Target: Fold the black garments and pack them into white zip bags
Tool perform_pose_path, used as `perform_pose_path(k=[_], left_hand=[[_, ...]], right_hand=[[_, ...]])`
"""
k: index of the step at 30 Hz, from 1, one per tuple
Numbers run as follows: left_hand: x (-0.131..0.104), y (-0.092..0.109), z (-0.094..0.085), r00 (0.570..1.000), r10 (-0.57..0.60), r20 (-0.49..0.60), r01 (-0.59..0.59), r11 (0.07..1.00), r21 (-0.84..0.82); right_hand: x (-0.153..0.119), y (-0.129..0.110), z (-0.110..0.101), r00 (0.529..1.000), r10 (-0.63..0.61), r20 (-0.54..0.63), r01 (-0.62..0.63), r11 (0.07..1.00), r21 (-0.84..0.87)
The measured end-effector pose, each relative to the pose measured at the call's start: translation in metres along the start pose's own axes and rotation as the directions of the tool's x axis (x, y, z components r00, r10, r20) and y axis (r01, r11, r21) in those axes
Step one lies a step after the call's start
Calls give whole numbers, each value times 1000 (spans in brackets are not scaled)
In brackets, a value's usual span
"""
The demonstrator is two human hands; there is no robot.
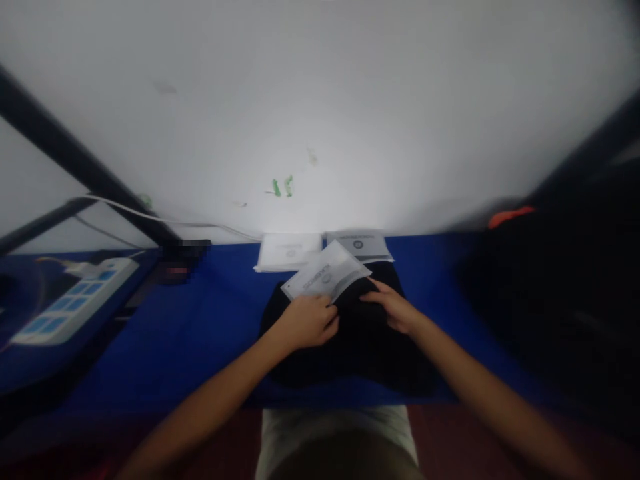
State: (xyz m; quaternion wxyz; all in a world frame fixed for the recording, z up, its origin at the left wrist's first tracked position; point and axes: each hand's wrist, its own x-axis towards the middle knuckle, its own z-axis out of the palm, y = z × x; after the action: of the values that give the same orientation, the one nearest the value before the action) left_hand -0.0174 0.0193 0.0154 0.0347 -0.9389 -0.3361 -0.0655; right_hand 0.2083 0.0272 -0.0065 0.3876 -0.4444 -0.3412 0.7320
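A translucent plastic bag [320,272] with dark printed lettering lies tilted over a black cloth [350,353], perhaps a folded garment. My left hand [311,321] is closed at the bag's lower edge, its fingers curled under and partly hidden. My right hand [393,305] pinches the black cloth beside the bag's right corner. Between the hands, a fold of the cloth meets the bag's edge; whether it reaches inside is unclear. Behind lie a whitish flat bag [289,251] and a grey printed bag [359,247], side by side against the wall.
The blue tabletop [190,333] meets a white wall [350,120] at the back. A white power strip [75,303] with blue sockets stands at the left, near a dark metal frame [95,180]. A large dark mass [560,307] with an orange spot fills the right side.
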Motion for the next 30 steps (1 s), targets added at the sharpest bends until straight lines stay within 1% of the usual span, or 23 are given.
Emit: perform_pose_path(k=[2, 4, 5, 7, 9, 12, 14, 16, 19, 21, 24, 30], left_hand=[[0, -1, 0, 999, 29, -26, -29, 1000, -2], [1, -1, 1, 995, 61, -73, -61, 998, 0], [1, 0, 2, 993, 70, -94, -70, 998, 4], [1, 1, 3, 989, 82, -120, -81, 997, 13], [0, 2, 2, 990, 90, -111, -89, 996, 13], [-4, 4, -2, 995, 86, -47, -86, 996, -6], [-8, 5, -5, 998, 65, -10, -65, 998, -22], [-12, 6, -7, 999, 37, 11, -37, 999, -34], [-17, 5, -6, 999, -11, 43, 11, 1000, -18], [-19, 3, -6, 997, -31, 65, 31, 999, 11], [-20, 2, -8, 997, -29, 74, 27, 999, 31], [-23, 5, -14, 999, -17, 48, 17, 1000, -1]], right_hand=[[1, -1, -3, 995, 59, -75, -59, 998, 4], [1, -4, -4, 981, 121, -152, -128, 991, -39], [2, -5, -4, 976, 139, -168, -152, 986, -68], [3, -8, -3, 976, 165, -145, -182, 976, -119], [6, -10, -1, 980, 177, -87, -189, 969, -159], [12, -10, 5, 987, 160, 17, -154, 967, -204], [14, -9, 10, 990, 130, 57, -118, 977, -179], [17, -8, 15, 996, 82, 31, -78, 991, -108], [19, -7, 23, 998, 13, -69, -13, 1000, -9], [21, -7, 28, 993, -22, -113, 26, 999, 38], [24, -6, 35, 991, -49, -128, 60, 995, 78], [26, -2, 40, 983, -119, -143, 137, 982, 130]])
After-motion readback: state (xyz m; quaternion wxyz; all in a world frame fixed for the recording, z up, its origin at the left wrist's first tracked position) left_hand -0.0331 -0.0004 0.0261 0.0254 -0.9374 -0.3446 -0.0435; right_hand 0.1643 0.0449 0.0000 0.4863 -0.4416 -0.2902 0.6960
